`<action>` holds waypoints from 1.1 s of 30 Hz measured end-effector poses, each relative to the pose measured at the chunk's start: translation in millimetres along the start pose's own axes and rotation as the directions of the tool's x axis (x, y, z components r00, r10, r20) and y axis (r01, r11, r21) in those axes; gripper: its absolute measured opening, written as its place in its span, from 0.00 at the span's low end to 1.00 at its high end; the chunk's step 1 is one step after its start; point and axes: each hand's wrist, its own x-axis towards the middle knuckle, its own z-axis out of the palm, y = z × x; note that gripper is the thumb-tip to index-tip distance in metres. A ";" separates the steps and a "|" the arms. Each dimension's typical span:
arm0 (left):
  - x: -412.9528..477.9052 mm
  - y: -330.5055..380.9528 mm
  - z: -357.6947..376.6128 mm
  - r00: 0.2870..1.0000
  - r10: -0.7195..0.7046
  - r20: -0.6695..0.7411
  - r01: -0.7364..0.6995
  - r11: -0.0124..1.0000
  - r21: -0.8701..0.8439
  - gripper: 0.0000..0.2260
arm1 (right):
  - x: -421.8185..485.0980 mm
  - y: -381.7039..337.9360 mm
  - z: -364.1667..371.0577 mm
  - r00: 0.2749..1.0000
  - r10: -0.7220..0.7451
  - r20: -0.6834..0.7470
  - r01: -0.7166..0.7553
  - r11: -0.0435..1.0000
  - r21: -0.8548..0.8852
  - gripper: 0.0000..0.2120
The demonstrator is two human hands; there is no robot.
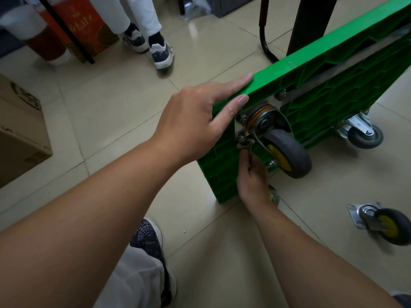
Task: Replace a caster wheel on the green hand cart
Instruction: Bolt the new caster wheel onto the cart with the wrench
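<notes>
Head view: the floor (111, 103) carries the cart (266, 81), which stands on edge with its ribbed underside turned toward us. A box (20, 134) sits well apart at the left.

We steady the cart with the left grip (193, 121). Its forefinger lies straight along the upper rim and its thumb rests flat on the ribbed face. Nothing is clasped. We judge the deck to be stiff moulded plastic, bulky rather than heavy, and prone to tip while on edge. The upper rim near the corner is the sound place to brace it.

The caster (287, 152) under service remains on its plate (240, 121) at the near corner. A second caster (364, 134) is mounted further along. A spare caster (387, 225) lies loose on the floor, near the cart. We expect each caster to be dense, with steel fork and rubber tyre, and free to swivel. Take it by the plate or fork. The tyre will roll in the hand.

The right grip (251, 176) is curled round a wrench (245, 145), whose head sits at the lower bolt (241, 137) of the plate. We cannot tell whether the bolt is going in or coming out. The fasteners are small and easily dropped.
</notes>
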 end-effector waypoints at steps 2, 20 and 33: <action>0.3 -0.4 0.6 1.000 0.002 0.003 -0.002 1.000 0.001 0.19 | -2.5 -0.5 0.5 1.000 -0.002 0.029 0.002 1.000 -0.007 0.38; 0.8 -1.7 0.4 1.000 -0.004 -0.006 0.005 0.999 0.037 0.19 | -31.5 -32.9 34.3 0.961 0.273 0.046 -0.269 0.883 0.385 0.29; 0.2 -1.9 0.6 1.000 0.020 -0.002 -0.019 0.999 0.038 0.19 | -28.7 1.0 10.3 0.984 0.039 -0.176 -0.027 0.997 0.070 0.39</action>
